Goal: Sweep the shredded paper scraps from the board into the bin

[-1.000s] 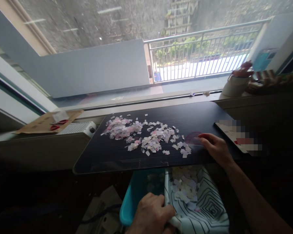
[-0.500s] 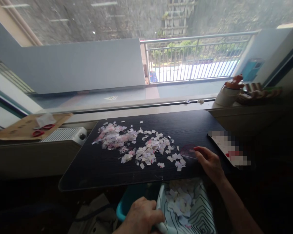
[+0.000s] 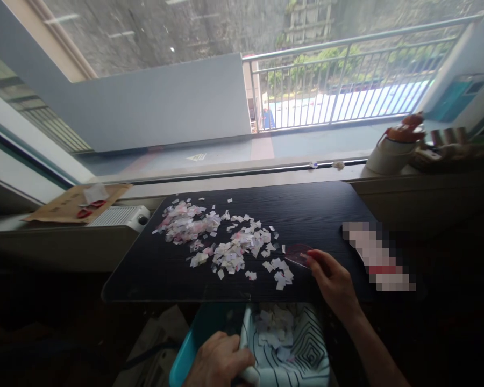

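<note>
My right hand (image 3: 333, 282) pinches a thin, see-through reddish sheet (image 3: 296, 254) at its right end, low over the dark table (image 3: 290, 209). Just left of the sheet lies a small cluster of white paper scraps (image 3: 280, 271). Two larger heaps sit further left: a mostly white one (image 3: 236, 250) and a pinkish one (image 3: 187, 223). Below the table's front edge, my left hand (image 3: 221, 357) is closed on the left rim of a white bin (image 3: 306, 349) with black line patterns. More paper pieces (image 3: 276, 325) lie inside that bin.
A teal tub (image 3: 183, 349) stands left of the patterned bin. At the table's right lies a blurred-out flat object (image 3: 375, 258). The sill holds a white jug (image 3: 391, 153). Red-handled scissors (image 3: 91, 209) rest on brown cardboard (image 3: 58, 204) at the left.
The whole view has shifted with my head. My right hand still holds the sheet near the small cluster, slightly closer to it. My left hand keeps its grip on the bin's rim.
</note>
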A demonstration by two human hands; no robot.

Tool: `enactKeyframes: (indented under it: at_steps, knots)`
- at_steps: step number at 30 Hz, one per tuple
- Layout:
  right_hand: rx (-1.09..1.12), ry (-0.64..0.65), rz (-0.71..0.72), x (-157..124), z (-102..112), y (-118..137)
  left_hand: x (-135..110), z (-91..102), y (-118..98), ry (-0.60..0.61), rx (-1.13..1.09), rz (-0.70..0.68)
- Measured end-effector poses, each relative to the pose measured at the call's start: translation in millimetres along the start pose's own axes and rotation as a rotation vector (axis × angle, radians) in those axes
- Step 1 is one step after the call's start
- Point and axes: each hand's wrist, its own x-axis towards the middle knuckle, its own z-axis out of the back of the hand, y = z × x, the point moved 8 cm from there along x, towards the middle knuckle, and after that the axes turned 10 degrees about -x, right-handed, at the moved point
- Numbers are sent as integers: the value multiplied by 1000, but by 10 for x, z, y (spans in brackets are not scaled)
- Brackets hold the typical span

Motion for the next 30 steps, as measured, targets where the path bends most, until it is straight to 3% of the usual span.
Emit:
enactKeyframes:
  at_steps: [7,13,19,24,28,30]
  knots:
    - [-21,-50,45,39,-15,33,4,96,3,32,-9,44]
    - [20,158,2,-165,-40,165,10,99,-53,30,-56,32]
    - [-66,-26,-98,-314,250,152,2,74,-105,15,-81,10]
    - [-67,9,-129,-284,217,116,13,120,-138,22,-85,-21]
    - [-106,-34,-107,-246,256,163,33,114,-114,-8,-93,-39]
    - [-133,16,-84,-239,215,198,38,96,-93,-23,-103,-48]
